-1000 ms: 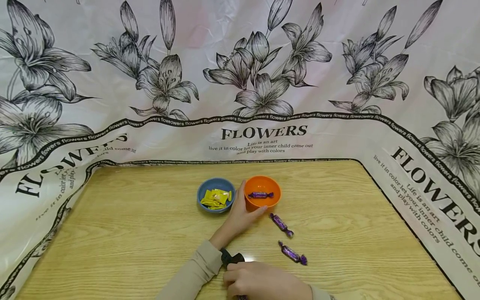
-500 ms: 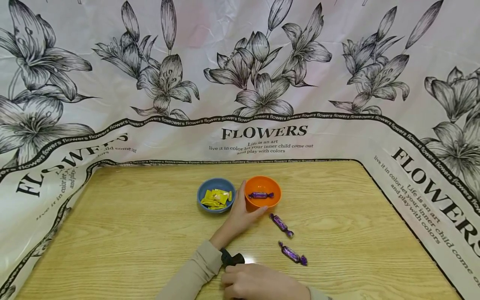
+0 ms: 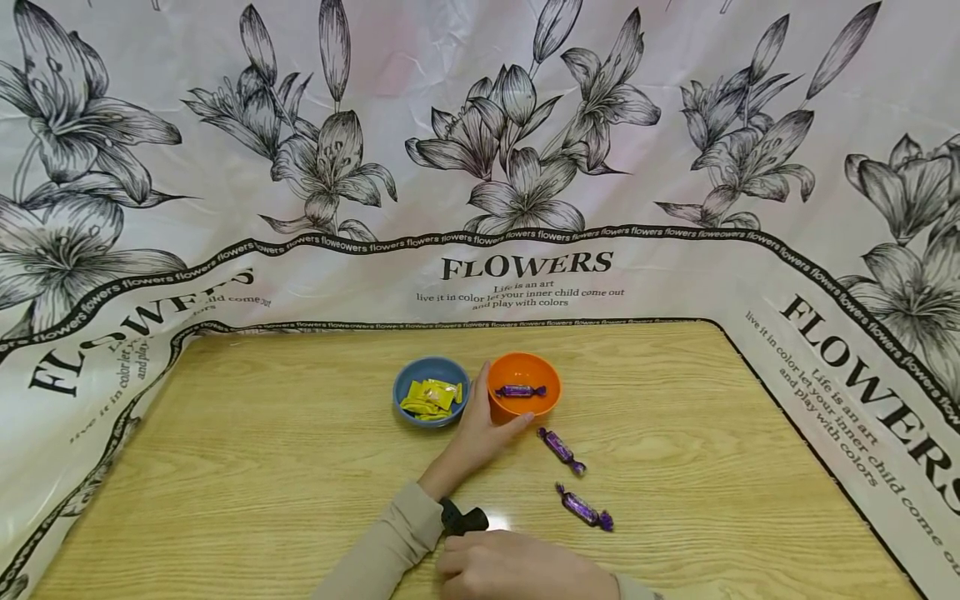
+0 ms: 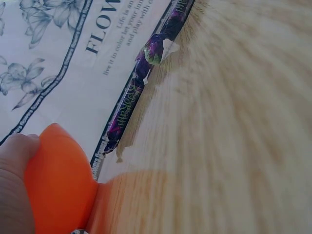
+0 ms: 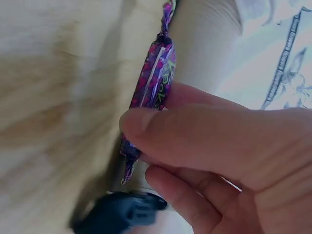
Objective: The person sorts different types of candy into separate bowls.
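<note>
My left hand [image 3: 476, 433] grips the orange bowl [image 3: 551, 404], thumb at the near side of the rim and fingers along its left side. A purple wrapped candy [image 3: 517, 391] lies inside that bowl. In the right wrist view my right hand [image 5: 204, 141] pinches another purple wrapped candy [image 5: 155, 73] between thumb and fingers. The head view hides this candy behind the hand, low in front of the left forearm. Two more purple candies, an upper one [image 3: 561, 451] and a lower one [image 3: 583, 507], lie on the table to the right of my hands.
A blue bowl [image 3: 402, 418] holding several yellow packets [image 3: 433, 397] stands just left of my left hand. A black wrist strap piece [image 3: 463, 518] sits on the left wrist. White flower-printed sheeting [image 3: 525, 283] rises behind and beside the wood-grain table [image 3: 262, 467].
My right hand has shifted slightly left, and the candy end that showed below it a second ago is out of sight in the head view. My left hand and the bowls stay put.
</note>
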The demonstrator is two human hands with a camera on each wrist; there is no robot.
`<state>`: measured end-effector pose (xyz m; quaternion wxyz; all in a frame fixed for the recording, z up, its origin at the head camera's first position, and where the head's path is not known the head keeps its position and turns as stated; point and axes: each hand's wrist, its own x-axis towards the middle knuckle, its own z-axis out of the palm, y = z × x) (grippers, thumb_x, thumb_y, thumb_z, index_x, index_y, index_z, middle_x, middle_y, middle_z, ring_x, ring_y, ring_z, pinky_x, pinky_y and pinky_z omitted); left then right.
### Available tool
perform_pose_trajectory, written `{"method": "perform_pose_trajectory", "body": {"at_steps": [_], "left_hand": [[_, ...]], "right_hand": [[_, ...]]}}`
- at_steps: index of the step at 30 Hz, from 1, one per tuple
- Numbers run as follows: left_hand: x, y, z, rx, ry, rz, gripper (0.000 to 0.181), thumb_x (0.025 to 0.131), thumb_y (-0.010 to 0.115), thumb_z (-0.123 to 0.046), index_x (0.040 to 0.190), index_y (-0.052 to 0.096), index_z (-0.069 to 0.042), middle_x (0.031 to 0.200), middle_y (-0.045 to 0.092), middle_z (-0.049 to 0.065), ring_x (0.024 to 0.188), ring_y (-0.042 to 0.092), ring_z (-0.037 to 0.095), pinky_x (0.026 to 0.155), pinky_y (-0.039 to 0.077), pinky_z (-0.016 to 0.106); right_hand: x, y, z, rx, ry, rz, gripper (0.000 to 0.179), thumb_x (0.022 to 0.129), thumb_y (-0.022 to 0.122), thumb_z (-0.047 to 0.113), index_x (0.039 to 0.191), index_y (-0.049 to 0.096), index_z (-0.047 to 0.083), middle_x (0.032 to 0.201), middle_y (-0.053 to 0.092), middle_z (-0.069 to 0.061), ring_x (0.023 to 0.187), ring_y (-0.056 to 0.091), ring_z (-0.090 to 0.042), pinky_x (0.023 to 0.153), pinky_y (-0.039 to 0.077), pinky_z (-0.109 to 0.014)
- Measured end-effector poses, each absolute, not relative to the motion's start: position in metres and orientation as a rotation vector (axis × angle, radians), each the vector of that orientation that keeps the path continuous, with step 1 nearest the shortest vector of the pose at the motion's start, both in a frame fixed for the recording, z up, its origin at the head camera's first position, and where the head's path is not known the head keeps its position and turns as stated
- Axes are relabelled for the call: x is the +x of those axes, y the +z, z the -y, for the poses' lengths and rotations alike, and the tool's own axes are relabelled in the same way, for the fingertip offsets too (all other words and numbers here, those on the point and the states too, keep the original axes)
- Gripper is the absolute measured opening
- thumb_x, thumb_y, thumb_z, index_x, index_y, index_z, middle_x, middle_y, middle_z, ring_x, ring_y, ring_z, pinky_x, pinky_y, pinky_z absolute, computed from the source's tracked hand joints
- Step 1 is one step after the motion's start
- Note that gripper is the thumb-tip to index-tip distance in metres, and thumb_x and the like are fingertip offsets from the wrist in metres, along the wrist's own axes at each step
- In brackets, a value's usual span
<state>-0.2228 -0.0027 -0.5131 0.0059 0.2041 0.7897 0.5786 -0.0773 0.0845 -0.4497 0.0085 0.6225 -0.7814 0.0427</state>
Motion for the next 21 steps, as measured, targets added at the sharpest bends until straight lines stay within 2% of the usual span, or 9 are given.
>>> {"method": "perform_pose_trajectory", "body": {"at_steps": [6,16,21], "left_hand": [[-0.224,-0.513,0.003,0.647,1.811,-2.465,0.107,0.086,0.075,-0.045,0.160,0.005,-0.010,0.162,0.016,0.014,0.148,0.019,0.027,0.119,0.022,0.049],[-0.224,-0.513,0.003,0.689,1.748,-2.498,0.118,0.083,0.078,-0.048,0.160,-0.003,-0.010,0.162,0.012,0.014,0.148,0.017,0.029,0.118,0.022,0.054],[-0.223,-0.510,0.004,0.728,1.752,-2.471,0.116,0.086,0.079,-0.037,0.160,-0.008,-0.015,0.163,0.008,0.016,0.149,0.013,0.033,0.117,0.020,0.059]], "right_hand": [[-0.082,-0.432,-0.085,1.932,0.296,2.424,0.003,0.094,0.069,0.026,0.096,0.071,0.027,0.094,0.052,0.017,0.088,0.044,0.005,0.079,0.034,-0.002],[-0.101,-0.398,-0.091,1.847,0.436,2.326,0.017,0.083,0.078,0.006,0.097,0.075,0.015,0.096,0.061,0.007,0.089,0.052,-0.004,0.086,0.039,-0.005],[-0.112,-0.383,-0.099,1.783,0.508,2.294,0.020,0.080,0.079,0.003,0.098,0.075,0.012,0.097,0.063,0.004,0.092,0.055,-0.006,0.087,0.043,-0.009]]}}
